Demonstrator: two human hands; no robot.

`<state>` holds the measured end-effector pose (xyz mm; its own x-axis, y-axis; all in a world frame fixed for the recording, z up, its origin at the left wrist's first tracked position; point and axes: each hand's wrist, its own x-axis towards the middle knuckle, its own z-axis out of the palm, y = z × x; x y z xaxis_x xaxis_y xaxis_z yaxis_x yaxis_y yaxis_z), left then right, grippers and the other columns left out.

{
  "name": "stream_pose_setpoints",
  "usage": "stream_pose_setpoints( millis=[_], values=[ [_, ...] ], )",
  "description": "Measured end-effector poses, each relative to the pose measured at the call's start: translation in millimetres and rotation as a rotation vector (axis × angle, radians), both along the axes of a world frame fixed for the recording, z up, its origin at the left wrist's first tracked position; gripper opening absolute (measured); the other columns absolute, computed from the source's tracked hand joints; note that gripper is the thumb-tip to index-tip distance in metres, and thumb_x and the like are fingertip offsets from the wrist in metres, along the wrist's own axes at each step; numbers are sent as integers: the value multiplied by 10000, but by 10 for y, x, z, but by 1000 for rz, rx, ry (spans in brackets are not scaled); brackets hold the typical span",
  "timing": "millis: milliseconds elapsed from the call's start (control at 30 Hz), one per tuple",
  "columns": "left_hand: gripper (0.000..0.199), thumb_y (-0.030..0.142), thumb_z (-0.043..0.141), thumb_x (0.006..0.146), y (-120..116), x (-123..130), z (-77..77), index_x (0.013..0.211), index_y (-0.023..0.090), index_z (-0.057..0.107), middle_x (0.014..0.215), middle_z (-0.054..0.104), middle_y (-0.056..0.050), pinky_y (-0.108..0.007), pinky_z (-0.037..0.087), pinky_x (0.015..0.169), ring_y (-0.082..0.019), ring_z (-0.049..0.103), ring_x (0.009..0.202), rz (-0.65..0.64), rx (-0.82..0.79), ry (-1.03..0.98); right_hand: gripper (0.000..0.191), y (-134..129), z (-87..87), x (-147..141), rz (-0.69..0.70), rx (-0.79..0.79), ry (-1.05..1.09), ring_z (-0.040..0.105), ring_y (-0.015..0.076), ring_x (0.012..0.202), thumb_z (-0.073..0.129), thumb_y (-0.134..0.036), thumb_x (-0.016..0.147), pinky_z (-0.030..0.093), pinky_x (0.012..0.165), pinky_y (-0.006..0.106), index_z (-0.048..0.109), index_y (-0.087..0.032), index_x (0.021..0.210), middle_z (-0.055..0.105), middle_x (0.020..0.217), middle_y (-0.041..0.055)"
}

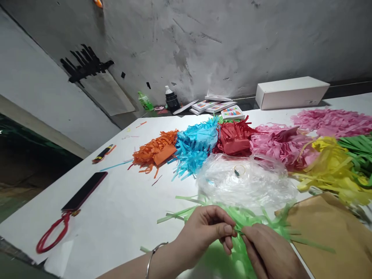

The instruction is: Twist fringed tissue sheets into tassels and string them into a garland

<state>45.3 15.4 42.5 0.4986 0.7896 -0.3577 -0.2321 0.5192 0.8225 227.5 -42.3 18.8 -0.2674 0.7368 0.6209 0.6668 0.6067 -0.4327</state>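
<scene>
Light green fringed tissue paper (244,252) lies spread at the table's front edge, under and around both hands. My left hand (205,232), with a silver bangle at the wrist, pinches a thin twisted part of this paper between thumb and fingertips. Close beside it on the right, my right hand (269,250) is closed on the same twisted part, its fingertips almost meeting the left ones. Just beyond the hands sits a clear plastic bag (247,186) with a small gold-coloured ring (239,170) on top.
Fringed paper bundles lie behind: orange (157,151), blue (196,143), red (235,137), pink (281,145) and yellow (337,166). Brown paper (331,232) is at right. A phone (84,192) and a utility knife (102,154) lie left. A white box (292,93) stands by the wall.
</scene>
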Motion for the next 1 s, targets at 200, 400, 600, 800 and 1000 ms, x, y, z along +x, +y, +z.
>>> stream_pose_setpoints(
  millis=[200, 400, 600, 800, 1000],
  values=[
    [241, 339, 843, 741, -126, -94, -7, 777, 126, 736, 587, 665, -15, -202, 524, 517, -116, 652, 501, 31, 246, 152, 216, 10, 1, 30, 81, 11, -123, 551, 160, 590, 417, -105, 987, 400, 568, 283, 562, -191, 852, 549, 655, 3],
    [88, 174, 664, 862, -171, -148, 17, 852, 132, 740, 708, 665, -37, -209, 527, 573, -109, 668, 531, -17, 768, 406, 272, 0, 17, 53, 106, 1, -111, 540, 143, 553, 393, -117, 988, 367, 526, 284, 564, -202, 793, 543, 627, -10],
    [122, 259, 719, 844, -156, -92, 37, 817, 140, 716, 649, 637, -10, -188, 513, 528, -105, 647, 518, -15, 482, 305, 201, -38, 38, 74, 89, -41, -23, 563, 133, 593, 431, -118, 987, 403, 577, 273, 595, -187, 893, 576, 673, -8],
    [185, 322, 743, 832, -175, -63, -11, 834, 140, 710, 616, 639, -7, -198, 505, 526, -113, 638, 511, -25, 380, 259, 258, -62, 56, 64, 80, -105, -70, 561, 129, 587, 416, -137, 1001, 398, 572, 270, 564, -204, 800, 549, 648, -18],
    [105, 186, 620, 898, -210, -88, -21, 874, 148, 714, 674, 662, -31, -221, 506, 583, -117, 652, 534, -43, 824, 477, 288, -32, 41, 56, 62, -132, -82, 548, 96, 535, 422, -136, 991, 378, 531, 244, 497, -217, 725, 512, 607, -46]
  ],
)
